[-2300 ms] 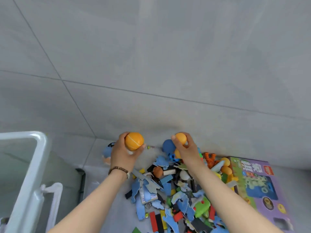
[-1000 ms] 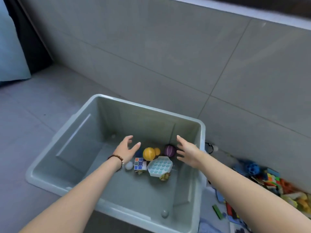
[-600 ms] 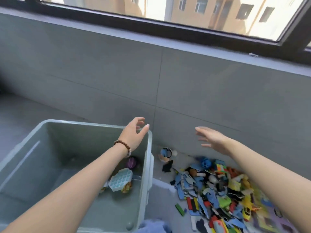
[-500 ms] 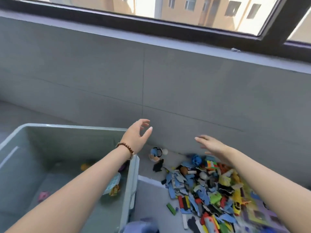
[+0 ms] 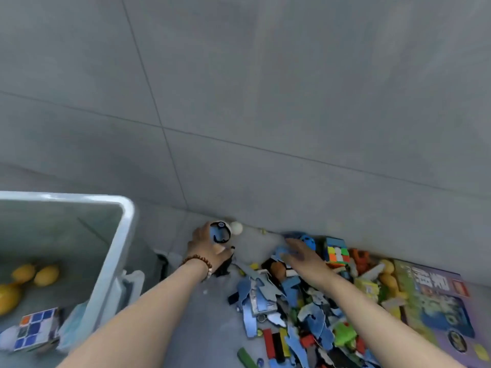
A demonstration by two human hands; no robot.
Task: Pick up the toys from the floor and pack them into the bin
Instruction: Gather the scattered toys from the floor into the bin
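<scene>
Nearest me, on the left, the bin (image 5: 117, 251) holds a blue-and-white puzzle cube (image 5: 34, 329) and, farther in, yellow balls (image 5: 34, 273). To its right, on the floor (image 5: 212, 328), spreads the toy pile (image 5: 292, 314): a red brick (image 5: 269, 343) and a black brick (image 5: 277, 343) lie side by side, their long axes running away from me toward the wall. A flat printed box (image 5: 438, 301) borders the pile on the right, its long side running the same way. My right grip (image 5: 300, 257) hovers released over the pile, fingers stretched forward. A blue ball (image 5: 308, 241) and a colourful cube (image 5: 337, 252) sit just beyond it. Across the bare gap, my left grip (image 5: 210, 248) is curled round a round blue-and-white toy (image 5: 220, 232) with a black band, its ringed face turned up toward me; blur hides finer detail. A small white ball (image 5: 236, 227) sits just beside that toy at the foot of the grey tiled wall (image 5: 265, 102).
</scene>
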